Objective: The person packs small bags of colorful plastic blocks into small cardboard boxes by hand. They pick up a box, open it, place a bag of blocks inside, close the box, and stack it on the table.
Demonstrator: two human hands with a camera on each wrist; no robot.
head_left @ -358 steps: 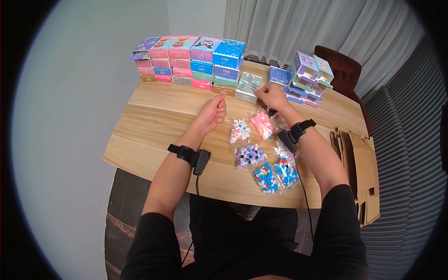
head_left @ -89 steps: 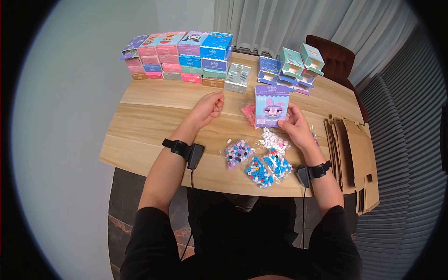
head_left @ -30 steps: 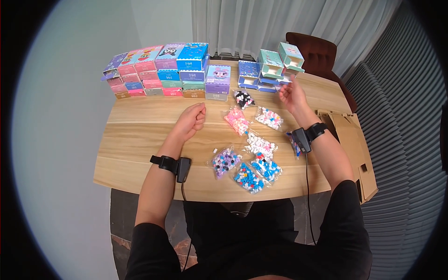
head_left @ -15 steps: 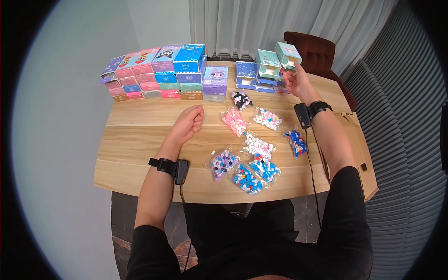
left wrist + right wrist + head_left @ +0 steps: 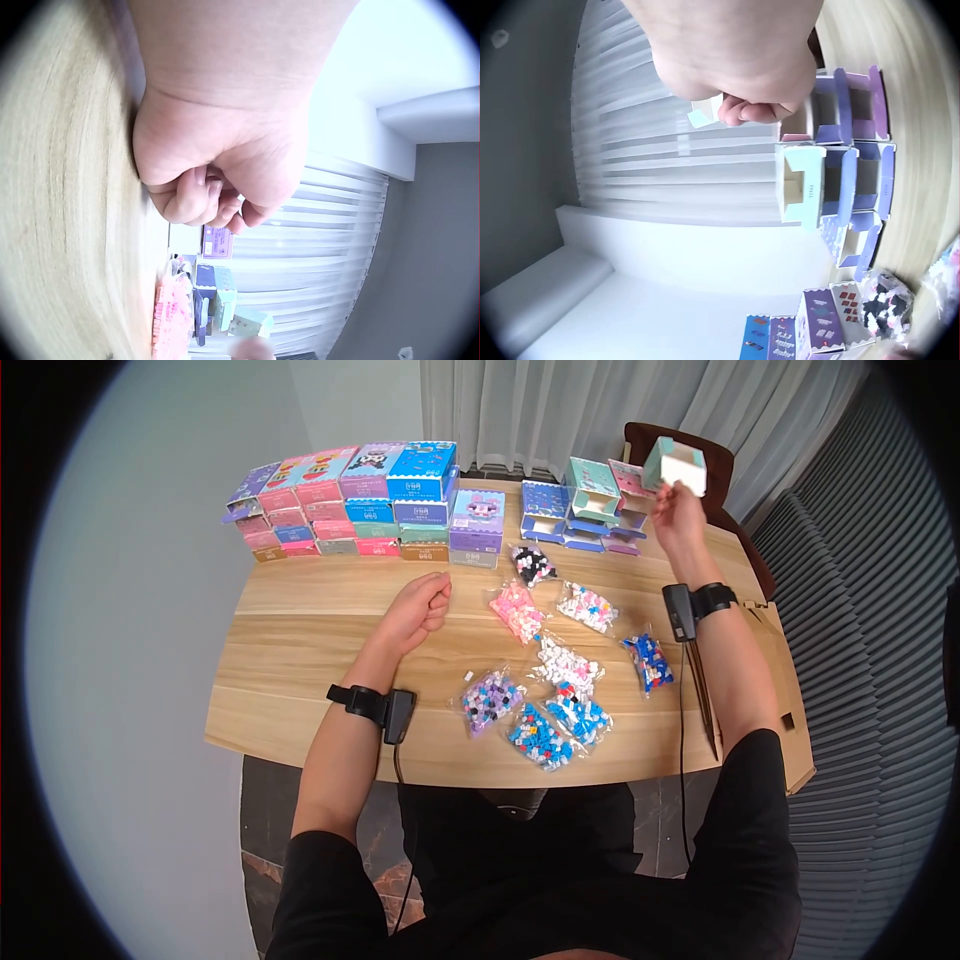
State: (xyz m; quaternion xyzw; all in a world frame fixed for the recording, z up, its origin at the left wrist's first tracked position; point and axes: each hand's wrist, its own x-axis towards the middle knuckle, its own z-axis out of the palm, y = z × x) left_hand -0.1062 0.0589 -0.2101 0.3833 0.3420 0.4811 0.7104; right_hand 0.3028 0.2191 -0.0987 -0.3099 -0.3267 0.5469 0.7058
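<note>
The right hand [image 5: 680, 520] pinches the flap of a mint green box [image 5: 672, 462], raised above the open-ended boxes at the back right. In the right wrist view, curled fingers of the right hand [image 5: 742, 90] hide most of that box [image 5: 703, 112]. Another mint box [image 5: 592, 488] and a pink box [image 5: 630, 480] lie on top of the open-ended stack. The left hand [image 5: 415, 612] rests on the table with its fingers curled, holding nothing; the left wrist view shows the left hand [image 5: 217, 150] likewise empty.
Stacked closed boxes [image 5: 325, 490] line the back left, with a purple box [image 5: 478, 520] at their right end. Several bags of small bricks [image 5: 568, 665] lie mid-table. Flattened cardboard [image 5: 775, 690] is at the right edge, a brown chair [image 5: 720, 470] behind.
The right hand has moved up and right and lifted the mint green box off the stack, uncovering a pink box. Earlier, a purple box was put at the closed stack's right end. The left hand stays curled.
</note>
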